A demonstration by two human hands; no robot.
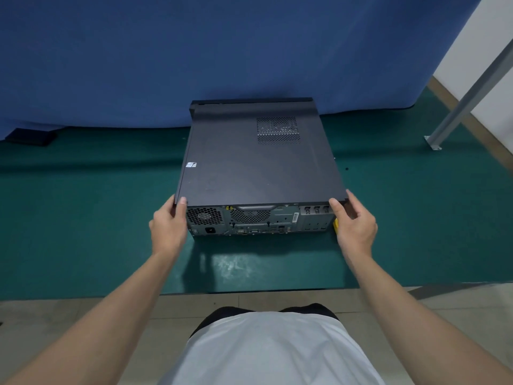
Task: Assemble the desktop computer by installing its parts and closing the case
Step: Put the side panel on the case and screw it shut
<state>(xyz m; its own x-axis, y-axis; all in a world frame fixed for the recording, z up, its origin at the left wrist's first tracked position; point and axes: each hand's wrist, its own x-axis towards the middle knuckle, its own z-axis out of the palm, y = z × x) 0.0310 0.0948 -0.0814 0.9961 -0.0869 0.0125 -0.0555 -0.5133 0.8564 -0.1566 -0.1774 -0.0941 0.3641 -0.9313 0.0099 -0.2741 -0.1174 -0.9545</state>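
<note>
Both hands gripped the near corners of the cover panel (258,168) on the computer case (261,222).

The computer case lay flat on the green mat (83,218), its rear ports facing the person, and the dark cover panel lay across its top. The left hand (169,226) clasped the panel's near-left corner, with the thumb (182,200) pressed on the top face and the other fingers curled round the side edge. The right hand (355,223) pinched the near-right corner, with its thumb (334,204) on top and its fingers wrapped along the side. A small yellow object (336,225) showed just beside the case, under the right hand. A blue cloth (194,51) hung behind.
</note>
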